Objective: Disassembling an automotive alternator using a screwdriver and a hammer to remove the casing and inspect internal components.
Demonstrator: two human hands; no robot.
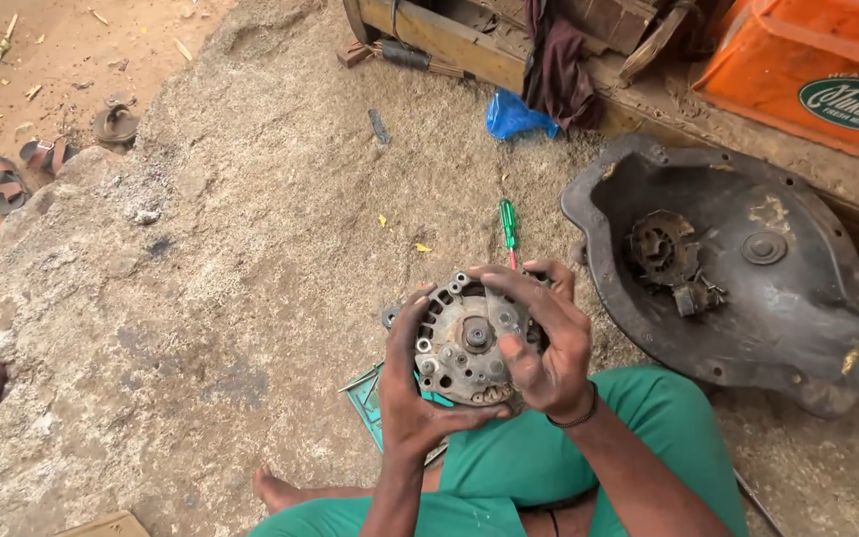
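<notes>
Left hand [412, 393]: grip closed around the alternator housing [464, 338], steadying it.
Right hand [541, 333]: fingers clasp its rim — working the face.
Progress: housing already off its vehicle; smaller parts [670, 261] lie in the black pan [797, 308] — screwdriver [509, 227] idle.

The alternator housing [466, 338] is dull grey metal, dirty and rusty. Beside it, the black pan [807, 298] looks matt, and the screwdriver [509, 227] handle is shiny green plastic.

Large black metal pan [807, 328] at three o'clock; green-handled screwdriver [509, 225] at twelve; brown leather sandals [22, 169] at ten.
</notes>
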